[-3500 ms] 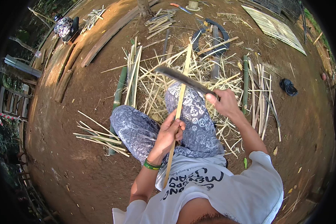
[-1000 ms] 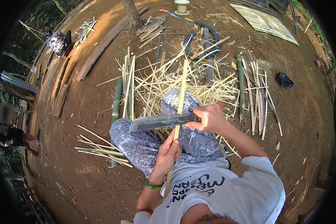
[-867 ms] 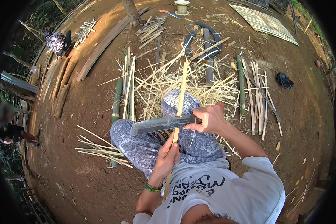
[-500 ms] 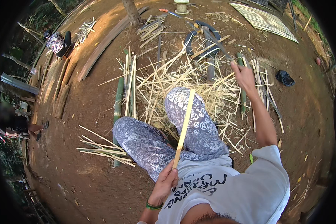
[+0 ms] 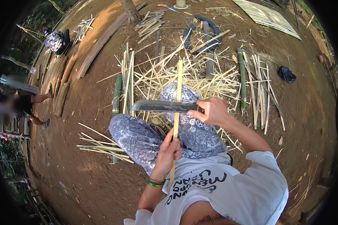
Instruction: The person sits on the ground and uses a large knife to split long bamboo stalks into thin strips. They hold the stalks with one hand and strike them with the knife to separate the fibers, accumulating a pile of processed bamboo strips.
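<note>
Over my lap, my left hand grips a pale bamboo strip partway along, its far end pointing away from me and its near end lying against my shirt. My right hand holds a machete by its handle, which my fingers mostly hide. The dark blade points left and lies crosswise over the strip, just beyond my left hand. Blade and strip appear to touch. My patterned trouser legs are beneath them.
Beyond my knees spreads a heap of shavings. Green bamboo poles flank it, with strips alongside. Further off are a black ring, a slatted panel and a black bag. Other people are at the left.
My right hand has brought the machete back from the far right to across the strip. My left hand has shifted further along the strip. A person at the left has moved.
</note>
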Demonstrator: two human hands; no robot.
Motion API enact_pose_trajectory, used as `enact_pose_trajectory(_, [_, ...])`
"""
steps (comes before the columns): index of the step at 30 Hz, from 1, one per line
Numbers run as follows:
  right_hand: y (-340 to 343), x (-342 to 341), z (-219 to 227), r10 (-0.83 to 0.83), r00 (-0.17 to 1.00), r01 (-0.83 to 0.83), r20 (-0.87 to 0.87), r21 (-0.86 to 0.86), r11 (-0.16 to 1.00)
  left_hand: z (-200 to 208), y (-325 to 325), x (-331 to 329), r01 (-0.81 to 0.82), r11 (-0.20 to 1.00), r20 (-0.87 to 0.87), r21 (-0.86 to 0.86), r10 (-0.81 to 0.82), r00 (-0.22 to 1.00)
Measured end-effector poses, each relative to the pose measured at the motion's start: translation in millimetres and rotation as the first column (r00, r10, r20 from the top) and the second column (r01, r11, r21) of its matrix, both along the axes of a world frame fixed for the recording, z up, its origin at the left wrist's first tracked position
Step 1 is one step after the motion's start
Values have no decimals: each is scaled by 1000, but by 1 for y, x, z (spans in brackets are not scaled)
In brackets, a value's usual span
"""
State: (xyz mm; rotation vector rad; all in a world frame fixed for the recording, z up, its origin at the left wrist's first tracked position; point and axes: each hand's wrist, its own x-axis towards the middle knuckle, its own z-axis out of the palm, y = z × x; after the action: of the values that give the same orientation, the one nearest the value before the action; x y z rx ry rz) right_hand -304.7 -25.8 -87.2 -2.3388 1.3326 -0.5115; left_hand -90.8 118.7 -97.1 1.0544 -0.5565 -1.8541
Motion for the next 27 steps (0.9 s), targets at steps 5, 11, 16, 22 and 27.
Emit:
enact_pose_trajectory(5, [-1,8,1,64,998,-66,-28,-78,995,5,-15,-9,12,1000,22,-8,-12,1000])
enact_pose_trajectory(11, [0,12,-9,65,998,-67,-17,-184,981,2,-2,3,31,1000,59,4,-31,998])
enact_pose_trajectory(16, [5,13,-16,27,1000,-27,0,-168,985,5,19,11,23,999,102,48,-28,994])
enact_pose_trajectory(22, [8,14,-13,-54,998,52,-23,-75,996,9,60,25,38,997,169,62,-49,984])
enact_pose_trajectory(27, [5,12,-28,-141,987,142,72,-7,990,6,101,39,33,994,202,109,-54,978])
